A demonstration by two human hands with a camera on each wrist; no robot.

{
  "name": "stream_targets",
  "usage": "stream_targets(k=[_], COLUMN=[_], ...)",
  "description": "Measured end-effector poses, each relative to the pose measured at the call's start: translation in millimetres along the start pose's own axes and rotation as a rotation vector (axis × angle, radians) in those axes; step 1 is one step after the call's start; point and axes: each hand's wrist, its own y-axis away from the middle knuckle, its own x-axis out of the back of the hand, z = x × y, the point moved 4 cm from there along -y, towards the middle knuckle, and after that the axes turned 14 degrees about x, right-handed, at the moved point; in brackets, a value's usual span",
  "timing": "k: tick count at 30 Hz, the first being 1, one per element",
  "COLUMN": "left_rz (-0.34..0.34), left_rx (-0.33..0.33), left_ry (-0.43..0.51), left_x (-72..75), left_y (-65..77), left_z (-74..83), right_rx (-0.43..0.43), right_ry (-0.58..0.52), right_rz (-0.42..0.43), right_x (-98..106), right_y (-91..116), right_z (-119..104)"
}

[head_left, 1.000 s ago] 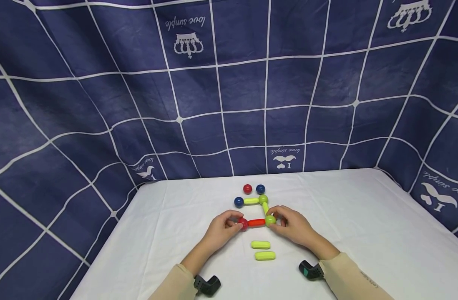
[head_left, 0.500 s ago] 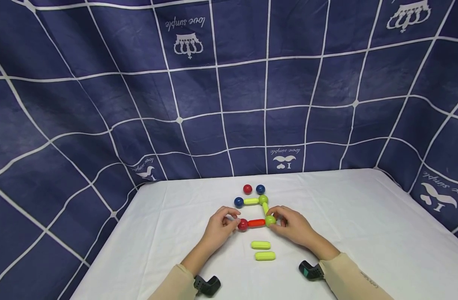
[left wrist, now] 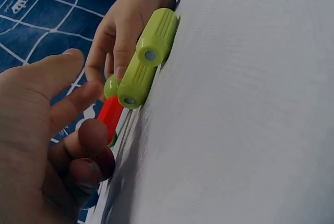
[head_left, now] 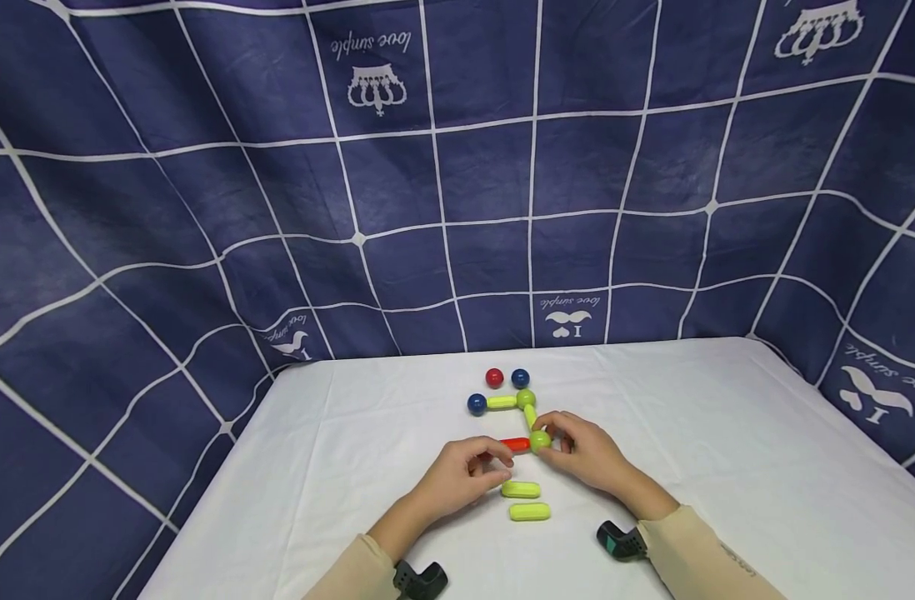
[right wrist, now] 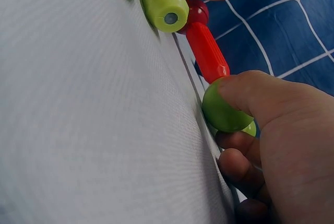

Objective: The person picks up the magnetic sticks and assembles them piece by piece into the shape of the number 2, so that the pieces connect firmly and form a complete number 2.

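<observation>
My right hand (head_left: pixel 583 452) pinches a green ball (right wrist: pixel 225 106) between thumb and fingers. A red rod (right wrist: pixel 207 51) joins that ball to a dark red ball (right wrist: pixel 198 11), which my left hand hides in the head view. My left hand (head_left: pixel 457 477) is over the near left side, fingers loosely bent and holding nothing. Its thumb tip overlaps the left end of a yellow-green rod (head_left: pixel 522 490). Just nearer lies a second yellow-green rod (head_left: pixel 529 512); both have round metal ends in the left wrist view.
From the held ball a yellow-green rod (head_left: pixel 530 415) runs back to another green ball (head_left: pixel 526 399). A further rod (head_left: pixel 501 402) leads left to a blue ball (head_left: pixel 477 405). Behind sit a loose red ball (head_left: pixel 494 378) and blue ball (head_left: pixel 521 379) on the white cloth (head_left: pixel 352 417).
My left hand has let go of the red ball and moved right and nearer, to the loose yellow-green rods. The right hand has stayed in place on the green ball.
</observation>
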Motion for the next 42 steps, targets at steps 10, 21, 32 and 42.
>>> stream_targets(k=[10,21,32,42], left_rz=[-0.072,-0.07,-0.069,-0.058], left_rx=[-0.032,-0.013,-0.027,0.046], left_ry=[-0.171,-0.283,-0.275,-0.134], left_x=[-3.4,-5.1,-5.0,-2.0], left_y=[-1.6,-3.4,-3.6,0.5], left_z=[0.0,-2.1,-1.4,-6.3], right_rx=[0.009,-0.021,-0.031,-0.047], right_ry=[0.006,0.001,0.0,-0.001], right_rz=[-0.004,-0.021,-0.031,-0.024], right_x=[3.3,3.2,3.9,-0.7], right_y=[-3.2,-3.9,-4.7,-1.3], right_z=[-3.3,-3.4,-2.8,-0.4])
